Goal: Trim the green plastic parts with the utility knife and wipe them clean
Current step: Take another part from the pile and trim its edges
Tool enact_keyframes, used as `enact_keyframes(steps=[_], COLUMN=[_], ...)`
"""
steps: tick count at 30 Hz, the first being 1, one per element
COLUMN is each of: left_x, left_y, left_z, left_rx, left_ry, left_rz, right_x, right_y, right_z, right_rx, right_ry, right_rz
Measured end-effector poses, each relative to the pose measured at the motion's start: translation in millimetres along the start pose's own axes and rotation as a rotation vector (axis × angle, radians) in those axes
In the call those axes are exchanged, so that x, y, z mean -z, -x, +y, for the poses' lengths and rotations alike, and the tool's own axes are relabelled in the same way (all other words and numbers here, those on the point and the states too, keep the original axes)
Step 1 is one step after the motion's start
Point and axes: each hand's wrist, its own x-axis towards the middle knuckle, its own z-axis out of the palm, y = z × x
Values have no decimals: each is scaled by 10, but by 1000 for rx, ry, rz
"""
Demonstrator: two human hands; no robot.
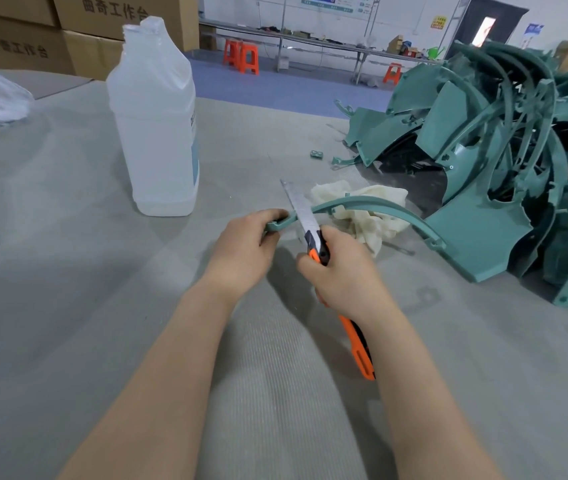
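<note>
A grey ribbed mat (102, 306) covers the table. At its middle the left hand (244, 247) grips one end of a curved green strip (379, 209); the right hand (341, 271) clasps an orange knife (358, 348), blade across it. A pile of green parts (500, 168) lies right and a clear bottle (157, 133) stands left, with cardboard boxes (33, 36), orange stools (242, 58) and blue floor (275, 88) far behind

Left hand (246, 245) grips a curved green strip (372, 208); right hand (339, 271) holds the utility knife (320, 251) across it.
</note>
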Motion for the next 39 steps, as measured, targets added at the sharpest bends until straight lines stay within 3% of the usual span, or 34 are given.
enact_keyframes(steps=[15,19,22,25,30,39], left_x=[14,24,13,33,87,47], left_y=[6,13,15,28,62,56], left_z=[-4,29,41,71,148,126], left_rx=[96,35,22,-3,-126,-28], left_ry=[52,32,22,-52,-83,-88], left_rz=[-36,-3,-14,100,346,317], right_x=[-134,-25,49,36,-3,-70], right_y=[79,47,32,56,75,85], right_z=[-91,-78,-47,-63,-111,-121], right_rx=[137,80,16,3,-18,-5], right_ry=[25,-179,-200,-164,-314,-283], right_rz=[-143,-14,70,71,58,-2])
